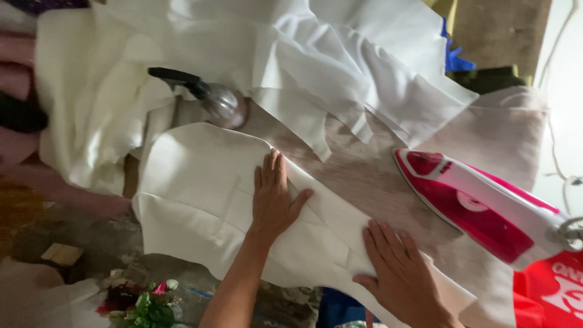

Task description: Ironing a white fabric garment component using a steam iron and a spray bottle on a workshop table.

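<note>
A cream piece of cut fabric (200, 200) lies flat on a worn ironing board (364, 176). My left hand (274, 197) presses palm-down on the middle of this fabric, fingers spread. Near the fabric's lower right edge my right hand (401, 273) also lies flat on it. Neither hand holds anything. A red and white iron (480, 206) stands on the board to the right of my right hand, a short gap away.
A pile of white fabric pieces (316, 54) covers the far end of the board. A spray bottle with a black trigger (206, 94) lies beside it. Artificial flowers (146, 300) sit low at the left. A white cord (555, 146) hangs at right.
</note>
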